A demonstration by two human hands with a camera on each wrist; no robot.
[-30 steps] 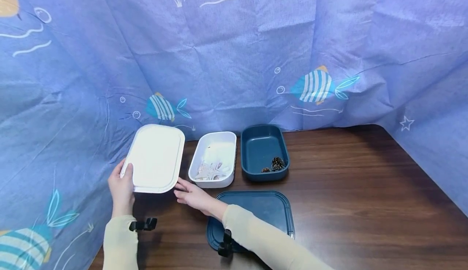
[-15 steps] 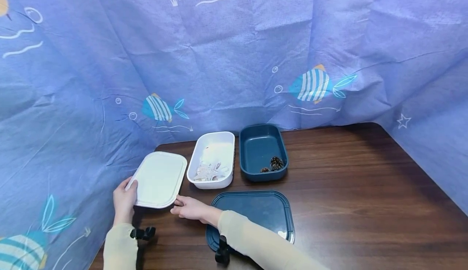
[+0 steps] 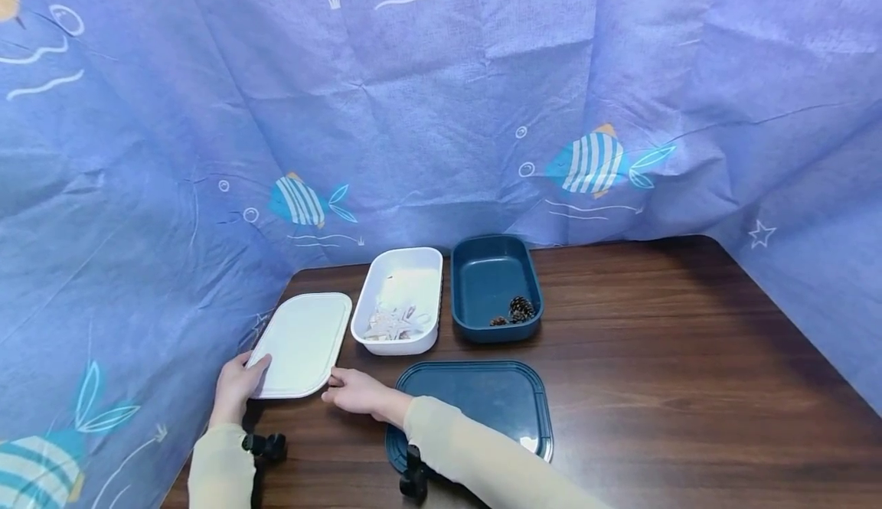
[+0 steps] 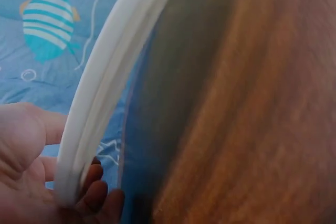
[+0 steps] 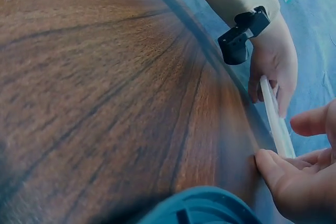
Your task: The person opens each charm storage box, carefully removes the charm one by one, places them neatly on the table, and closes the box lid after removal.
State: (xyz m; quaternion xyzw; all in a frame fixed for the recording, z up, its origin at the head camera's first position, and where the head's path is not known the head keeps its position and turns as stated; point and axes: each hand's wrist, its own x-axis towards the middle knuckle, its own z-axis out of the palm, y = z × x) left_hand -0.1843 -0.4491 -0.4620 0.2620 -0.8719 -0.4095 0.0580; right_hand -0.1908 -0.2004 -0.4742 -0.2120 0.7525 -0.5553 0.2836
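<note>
A white rectangular lid [image 3: 301, 346] lies near level over the left part of the table in the head view. My left hand [image 3: 237, 386] grips its near left corner, thumb on top; in the left wrist view the fingers [image 4: 94, 195] curl under the lid's rim [image 4: 92, 103]. At the near right corner, my right hand [image 3: 361, 394] holds the lid's edge with its fingertips, also visible in the right wrist view beside the lid [image 5: 278, 124]. Right of the lid stands a white box [image 3: 413, 275] with a starfish [image 3: 393, 325] and shells inside.
A dark blue box [image 3: 492, 279] holding pine cones [image 3: 521, 308] stands beside the white one. Its dark blue lid [image 3: 475, 394] lies in front, partly beneath my right forearm. A blue fish-print cloth [image 3: 441, 111] hangs behind and left of the wooden table [image 3: 654, 356].
Both hands have brought the white lid down and toward me, from upright-looking to flatter, near the table. The boxes and the blue lid have stayed in place.
</note>
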